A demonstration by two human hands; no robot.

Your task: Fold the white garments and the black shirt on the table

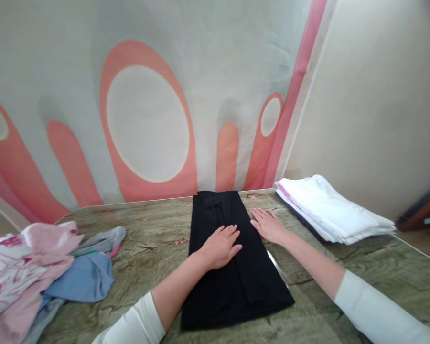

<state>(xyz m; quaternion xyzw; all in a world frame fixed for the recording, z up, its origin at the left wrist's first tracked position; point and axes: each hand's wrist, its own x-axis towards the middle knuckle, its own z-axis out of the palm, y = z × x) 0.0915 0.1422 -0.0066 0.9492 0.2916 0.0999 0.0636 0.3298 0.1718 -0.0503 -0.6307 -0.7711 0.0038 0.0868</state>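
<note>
A black garment point(232, 282), folded into a long narrow strip, lies on the green marbled table point(150, 248), running from the wall toward me. My left hand point(220, 246) rests flat on its middle, fingers stretched out. My right hand point(268, 225) lies flat at the garment's right edge, fingers extended, partly on the tabletop. Neither hand holds anything.
A heap of unfolded clothes, pink point(28, 267), blue point(82, 279) and grey, sits at the left of the table. A stack of folded white garments point(333, 210) lies at the back right. A wall with pink and grey shapes point(146, 119) stands behind the table.
</note>
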